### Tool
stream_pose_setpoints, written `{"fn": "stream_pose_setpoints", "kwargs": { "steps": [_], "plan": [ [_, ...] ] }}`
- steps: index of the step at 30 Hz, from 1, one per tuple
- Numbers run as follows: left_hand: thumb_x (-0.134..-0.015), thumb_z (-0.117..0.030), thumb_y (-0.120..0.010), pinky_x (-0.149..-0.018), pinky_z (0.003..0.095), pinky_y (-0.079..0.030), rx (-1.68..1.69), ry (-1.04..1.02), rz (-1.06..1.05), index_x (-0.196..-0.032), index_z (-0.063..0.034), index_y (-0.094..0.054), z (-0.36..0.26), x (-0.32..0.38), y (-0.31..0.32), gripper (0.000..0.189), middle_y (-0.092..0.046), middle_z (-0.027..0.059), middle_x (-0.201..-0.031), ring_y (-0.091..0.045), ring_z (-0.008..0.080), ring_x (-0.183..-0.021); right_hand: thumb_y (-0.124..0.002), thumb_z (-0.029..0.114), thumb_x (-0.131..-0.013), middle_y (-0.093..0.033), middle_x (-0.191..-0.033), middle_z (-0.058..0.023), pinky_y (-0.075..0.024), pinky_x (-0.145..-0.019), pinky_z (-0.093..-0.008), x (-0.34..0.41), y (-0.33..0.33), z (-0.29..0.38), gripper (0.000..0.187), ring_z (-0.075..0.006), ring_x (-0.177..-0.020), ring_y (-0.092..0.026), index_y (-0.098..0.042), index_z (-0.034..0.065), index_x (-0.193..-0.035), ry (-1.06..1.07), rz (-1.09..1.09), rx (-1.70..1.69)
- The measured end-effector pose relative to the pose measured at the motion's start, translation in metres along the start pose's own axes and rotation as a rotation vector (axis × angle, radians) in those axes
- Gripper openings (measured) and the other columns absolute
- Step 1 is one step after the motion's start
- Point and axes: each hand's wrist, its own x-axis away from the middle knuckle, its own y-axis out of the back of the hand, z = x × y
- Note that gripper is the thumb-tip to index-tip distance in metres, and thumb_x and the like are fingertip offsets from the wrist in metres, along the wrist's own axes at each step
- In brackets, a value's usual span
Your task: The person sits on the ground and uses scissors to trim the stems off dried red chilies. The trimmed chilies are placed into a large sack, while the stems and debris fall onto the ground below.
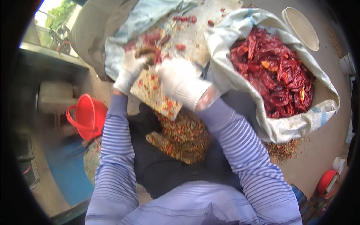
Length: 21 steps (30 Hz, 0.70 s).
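My left hand [131,66], in a white knit glove, has its fingers around a brownish thing, perhaps a dried pepper [146,54]; blur hides what it is. Beside it, my right hand [180,77], also white-gloved, is blurred, and its fingertips and anything in them cannot be made out. Both are above a pale board [157,92] strewn with red bits and yellow seeds. Dried red peppers [152,39] lie just beyond the hands. To the right, an open white woven sack [292,129] holds many dark red dried pepper pieces [275,76].
Stems and seeds [185,132] are heaped between my legs, with more debris [284,150] below the sack. A red bucket [91,116] stands at left and a pale tub [303,29] at upper right. A large brown-grey sack or cloth [98,31] rises at upper left.
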Motion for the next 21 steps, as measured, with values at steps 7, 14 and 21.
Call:
{"fn": "stream_pose_setpoints", "kwargs": {
  "steps": [7, 14, 21],
  "plan": [
    [-0.1, -0.034, -0.072, -0.068, 0.0266, -0.057, 0.404, -0.101, 0.02, -0.118, 0.0002, -0.073, -0.025, 0.046, -0.008, 0.039, -0.078, 0.0102, -0.1, -0.072, 0.0158, -0.078, -0.069, 0.014, -0.081, -0.073, -0.091, -0.0235, -0.0549, -0.088, -0.0485, 0.002, 0.006, -0.013, 0.02, -0.0403, -0.095, -0.071, -0.075, 0.0001, -0.094, 0.127, -0.464, 0.146],
    [-0.106, -0.041, -0.063, -0.065, 0.0228, -0.058, 0.495, -0.197, 0.043, -0.129, 0.0007, -0.065, -0.026, 0.062, -0.005, 0.047, -0.075, 0.0081, -0.102, -0.072, 0.0116, -0.08, -0.074, 0.002, -0.086, -0.075, -0.094, -0.0163, -0.0561, -0.08, -0.0378, 0.002, 0.012, 0.011, 0.019, -0.0297, -0.087, -0.073, -0.076, 0.0034, -0.105, 0.013, -0.32, -0.135],
    [-0.102, -0.027, -0.071, -0.08, 0.0245, -0.056, 0.446, -0.361, 0.015, -0.122, 0.0011, -0.071, -0.027, 0.073, 0.018, 0.035, -0.074, 0.004, -0.107, -0.07, 0.0106, -0.094, -0.069, 0.008, -0.1, -0.073, -0.091, -0.004, -0.0554, -0.075, -0.0253, -0.01, 0.003, 0.015, 0.018, -0.0116, -0.08, -0.067, -0.071, -0.0032, -0.114, -0.176, -0.159, -0.923]
  ]
}}
